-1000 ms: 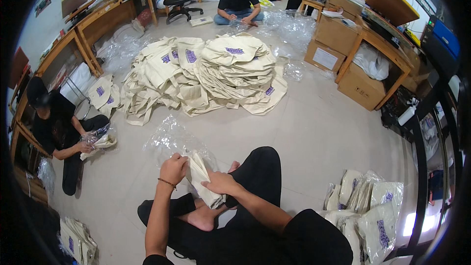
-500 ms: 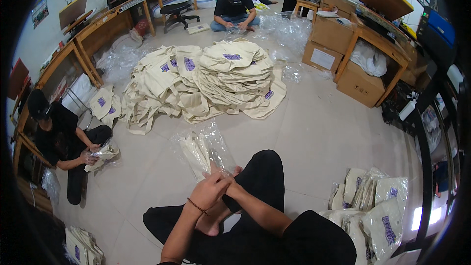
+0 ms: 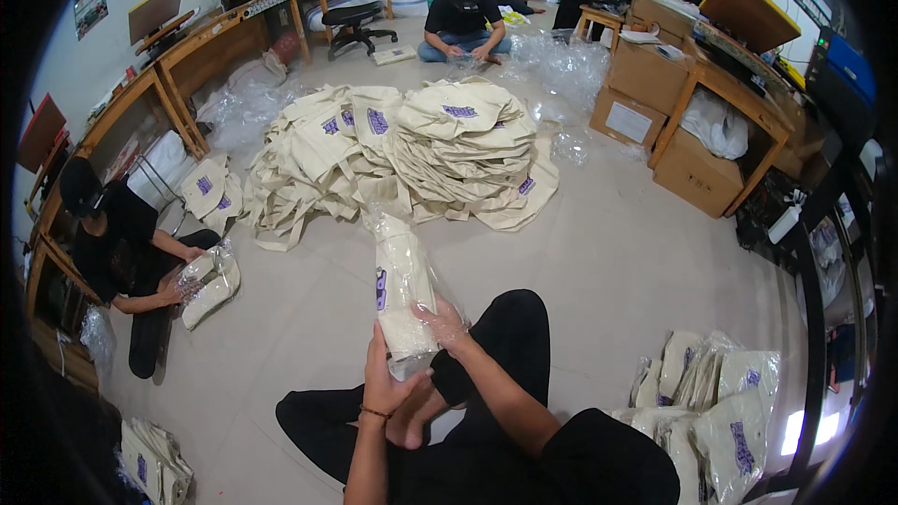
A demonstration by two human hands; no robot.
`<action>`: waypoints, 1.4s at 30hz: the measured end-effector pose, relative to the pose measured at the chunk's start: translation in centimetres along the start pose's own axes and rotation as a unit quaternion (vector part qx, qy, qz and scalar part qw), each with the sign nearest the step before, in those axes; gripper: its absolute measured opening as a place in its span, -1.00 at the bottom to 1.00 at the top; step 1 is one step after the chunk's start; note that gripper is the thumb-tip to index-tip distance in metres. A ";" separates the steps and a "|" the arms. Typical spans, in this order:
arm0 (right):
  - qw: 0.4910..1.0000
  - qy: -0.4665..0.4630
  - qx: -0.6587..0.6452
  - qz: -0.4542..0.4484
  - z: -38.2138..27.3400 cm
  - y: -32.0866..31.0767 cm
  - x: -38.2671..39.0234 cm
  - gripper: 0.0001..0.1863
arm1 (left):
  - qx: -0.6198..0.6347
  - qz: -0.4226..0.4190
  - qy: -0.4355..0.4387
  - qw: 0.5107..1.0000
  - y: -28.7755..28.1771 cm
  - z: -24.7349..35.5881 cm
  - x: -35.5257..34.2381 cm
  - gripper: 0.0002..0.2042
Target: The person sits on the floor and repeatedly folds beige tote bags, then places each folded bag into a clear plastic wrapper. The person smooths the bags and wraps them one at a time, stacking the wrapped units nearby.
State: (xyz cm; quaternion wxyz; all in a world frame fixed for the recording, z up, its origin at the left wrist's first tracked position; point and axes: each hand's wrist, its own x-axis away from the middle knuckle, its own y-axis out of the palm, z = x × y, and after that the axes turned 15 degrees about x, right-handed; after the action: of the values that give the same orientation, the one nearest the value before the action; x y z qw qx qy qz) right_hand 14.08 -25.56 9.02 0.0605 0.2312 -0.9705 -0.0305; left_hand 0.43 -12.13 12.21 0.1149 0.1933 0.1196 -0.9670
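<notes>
A folded cream tote bag (image 3: 400, 266) with a purple print sits inside a clear plastic sleeve in front of me. My left hand (image 3: 389, 385) holds its lower left edge, the fingers along the side and the thumb by the bottom end. My right hand (image 3: 443, 324) grips the lower right side, its thumb on top of the plastic. Beyond the far end of the sleeve lies a big heap of loose cream tote bags (image 3: 468, 154). Bagged totes (image 3: 730, 430) are stacked on the floor at my right, and more packed totes (image 3: 154, 463) stand at the lower left.
A co-worker (image 3: 122, 248) sits at the left handling a bagged tote; another person (image 3: 463, 19) sits beyond the heap. Cardboard boxes (image 3: 697, 173) and wooden tables (image 3: 739, 103) line the right. Loose clear plastic (image 3: 561, 70) lies on the floor (image 3: 599, 252). A dark metal frame (image 3: 814, 318) stands far right.
The tote has gone deeper into the sleeve and now lies lengthwise, purple print showing. My hands, close together before, have moved apart to its two sides. The left co-worker's bag has turned.
</notes>
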 end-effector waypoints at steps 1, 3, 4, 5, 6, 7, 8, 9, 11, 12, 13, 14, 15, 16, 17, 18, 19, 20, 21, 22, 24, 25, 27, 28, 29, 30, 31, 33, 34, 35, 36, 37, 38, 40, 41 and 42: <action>0.998 -0.014 -0.065 -0.012 0.2 -0.1 0.1 -0.50 | -0.034 0.014 0.020 0.999 0.2 -0.2 0.0 0.06; 0.997 0.049 -0.052 0.007 0.3 -0.7 0.0 -0.51 | -0.078 0.031 0.025 0.996 0.3 0.0 0.2 -0.14; 0.996 0.070 -0.055 0.011 0.3 -1.0 -0.2 -0.51 | -0.089 0.034 0.014 0.995 0.2 0.3 0.2 -0.25; 0.995 0.068 -0.074 0.028 0.4 -1.3 -0.2 -0.51 | -0.100 0.036 0.001 0.994 0.2 0.7 0.3 -0.35; 0.992 0.067 -0.093 0.045 0.4 -1.6 -0.1 -0.50 | -0.103 0.042 0.024 0.994 0.2 1.1 0.4 -0.41; 0.989 0.076 -0.109 0.058 0.4 -1.9 0.0 -0.50 | -0.106 0.048 0.047 0.992 0.4 1.4 0.5 -0.45; 0.990 0.061 -0.114 0.061 0.4 -2.2 -0.1 -0.50 | -0.109 0.054 0.050 0.991 0.6 1.7 0.6 -0.49; 0.990 0.058 -0.117 0.062 0.3 -2.5 -0.2 -0.50 | -0.111 0.051 0.072 0.990 0.7 1.9 0.6 -0.51; 0.986 0.046 -0.148 0.060 0.2 -2.8 -0.4 -0.50 | -0.105 0.044 0.084 0.990 1.0 2.5 0.9 -0.54; 0.982 0.038 -0.177 0.058 0.2 -2.8 -0.6 -0.51 | -0.124 0.067 0.087 0.986 1.2 2.7 0.8 -0.56; 0.977 0.025 -0.206 0.058 0.1 -2.7 -0.6 -0.51 | -0.135 0.092 0.099 0.982 1.7 2.9 0.7 -0.58; 0.977 0.025 -0.203 0.064 0.1 -2.5 -0.6 -0.50 | -0.141 0.116 0.117 0.976 2.1 3.1 0.5 -0.61; 0.977 0.020 -0.200 0.072 0.0 -2.2 -0.5 -0.50 | -0.110 0.165 0.071 0.978 2.5 3.3 0.4 -0.64; 0.977 0.008 -0.202 0.074 -0.2 -1.9 -0.5 -0.49 | -0.071 0.213 0.034 0.974 3.0 3.3 0.1 -0.68; 0.975 0.015 -0.204 0.086 -0.3 -1.5 -0.4 -0.49 | -0.031 0.262 0.000 0.965 3.4 3.3 -0.2 -0.72; 0.973 0.018 -0.212 0.092 -0.5 -1.2 -0.2 -0.50 | -0.033 0.283 -0.013 0.958 3.7 3.1 -0.5 -0.75; 0.970 0.012 -0.226 0.092 -0.8 -1.0 -0.1 -0.50 | -0.034 0.306 -0.023 0.951 4.0 2.7 -0.8 -0.78; 0.969 0.011 -0.220 0.112 -1.2 -0.9 -0.1 -0.50 | -0.043 0.323 -0.019 0.945 4.2 2.2 -0.9 -0.80; 0.967 0.002 -0.222 0.125 -1.6 -0.7 -0.1 -0.50 | -0.016 0.298 -0.073 0.952 4.1 1.6 -1.0 -0.81; 0.964 0.002 -0.228 0.139 -2.0 -0.5 -0.2 -0.50 | 0.002 0.267 -0.115 0.957 3.9 1.0 -1.1 -0.82; 0.959 0.011 -0.248 0.134 -2.8 -0.8 0.0 -0.48 | 0.012 0.229 -0.132 0.964 3.4 0.1 -0.1 -0.82; 0.956 0.009 -0.264 0.126 -3.1 -1.1 -0.1 -0.47 | 0.005 0.219 -0.107 0.970 3.5 -0.4 0.2 -0.82; 0.960 0.002 -0.236 0.149 -3.6 -1.5 -0.2 -0.45 | -0.003 0.196 -0.077 0.977 3.3 -0.7 1.1 -0.83; 0.962 -0.009 -0.224 0.158 -3.6 -1.6 -0.2 -0.44 | -0.009 0.198 -0.076 0.977 3.1 -0.5 1.5 -0.83; 0.964 0.003 -0.226 0.140 -3.6 -1.8 -0.3 -0.43 | -0.004 0.194 -0.083 0.978 3.0 -0.3 1.7 -0.82; 0.968 -0.016 -0.211 0.136 -3.5 -1.6 -0.3 -0.43 | 0.006 0.189 -0.098 0.977 2.9 0.1 1.7 -0.82; 0.968 -0.028 -0.208 0.137 -3.3 -1.4 -0.5 -0.43 | -0.026 0.188 -0.070 0.979 2.8 0.5 1.6 -0.82; 0.974 -0.047 -0.167 0.145 -2.9 -0.9 -0.8 -0.44 | -0.086 0.188 -0.042 0.978 2.6 1.5 1.1 -0.81; 0.979 -0.054 -0.129 0.151 -2.7 -0.6 -1.0 -0.45 | -0.081 0.209 -0.018 0.974 2.6 1.8 0.8 -0.80; 0.982 -0.073 -0.092 0.151 -2.5 -0.4 -1.1 -0.47 | -0.077 0.232 -0.008 0.970 2.9 2.1 0.5 -0.79; 0.986 -0.061 -0.028 0.151 -2.3 -0.3 -1.4 -0.47 | -0.072 0.252 -0.002 0.965 2.9 2.3 0.2 -0.78; 0.987 -0.061 0.035 0.144 -2.2 -0.2 -1.9 -0.48 | -0.081 0.234 0.000 0.969 2.4 2.2 0.1 -0.78; 0.983 -0.045 0.105 0.144 -1.9 -0.2 -2.3 -0.49 | -0.089 0.215 -0.004 0.973 2.0 1.9 0.0 -0.77; 0.967 -0.044 0.228 0.107 -1.2 -0.3 -2.8 -0.47 | -0.109 0.201 -0.018 0.973 1.4 0.8 0.3 -0.78; 0.945 -0.051 0.308 0.093 -0.8 -0.3 -3.4 -0.45 | -0.122 0.205 -0.028 0.971 1.0 0.0 0.6 -0.78; 0.922 0.003 0.380 0.079 -0.4 -0.1 -4.2 -0.42 | -0.135 0.209 -0.041 0.968 0.7 -1.1 0.9 -0.78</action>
State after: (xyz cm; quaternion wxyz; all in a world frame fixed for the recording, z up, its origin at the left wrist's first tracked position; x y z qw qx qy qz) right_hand 17.92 -23.74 8.95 -0.0271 0.1593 -0.9243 0.3458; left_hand 0.19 -12.63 10.76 0.3446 0.1569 0.2007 -0.9035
